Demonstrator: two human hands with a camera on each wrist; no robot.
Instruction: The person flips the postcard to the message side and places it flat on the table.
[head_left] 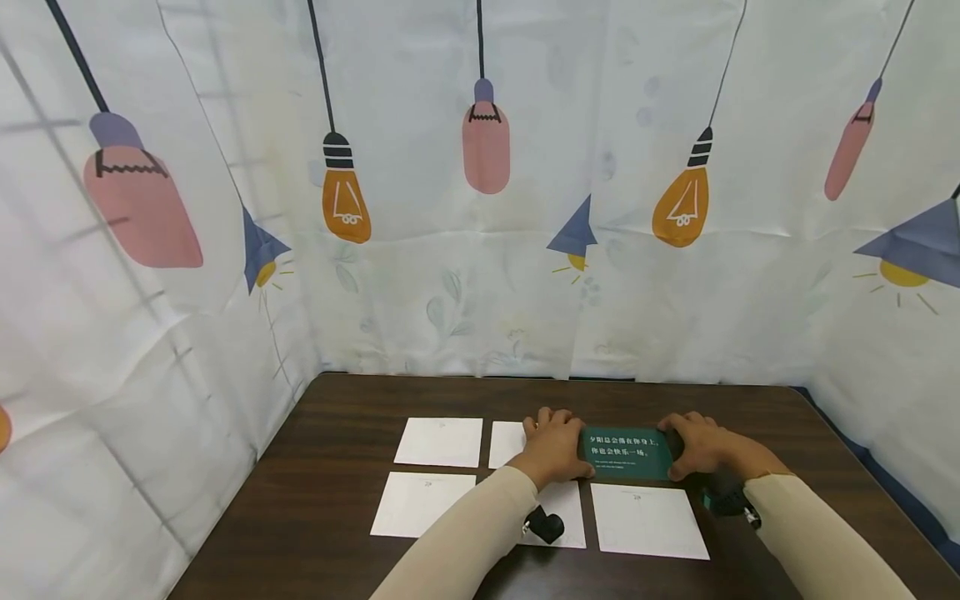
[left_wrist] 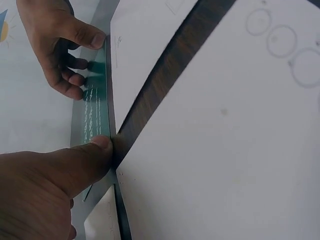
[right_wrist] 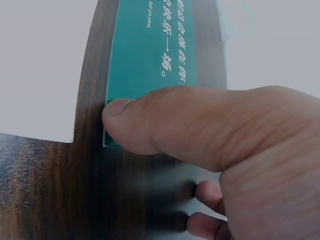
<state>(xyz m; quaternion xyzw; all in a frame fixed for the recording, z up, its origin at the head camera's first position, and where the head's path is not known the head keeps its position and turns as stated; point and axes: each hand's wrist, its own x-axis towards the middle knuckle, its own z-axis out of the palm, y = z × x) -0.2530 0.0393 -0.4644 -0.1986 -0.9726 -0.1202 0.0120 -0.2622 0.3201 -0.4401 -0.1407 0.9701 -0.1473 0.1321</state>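
A green card (head_left: pixel 627 454) with white lettering lies in the back row at the right, behind a white sheet of paper (head_left: pixel 648 521). My left hand (head_left: pixel 551 447) grips its left end, thumb at the near edge and fingers reaching toward the far side. At the other end my right hand (head_left: pixel 697 446) holds the card between thumb and fingers. In the right wrist view the right thumb (right_wrist: pixel 135 117) presses over the card's near corner, with two fingertips curled below it, off the card. The left wrist view shows both thumbs along the card's near edge.
More white sheets lie in two rows on the dark wooden table (head_left: pixel 300 500): one at the back left (head_left: pixel 439 442), one at the front left (head_left: pixel 422 504), others partly under my left arm. A patterned curtain (head_left: pixel 450 292) hangs behind the table and along its sides.
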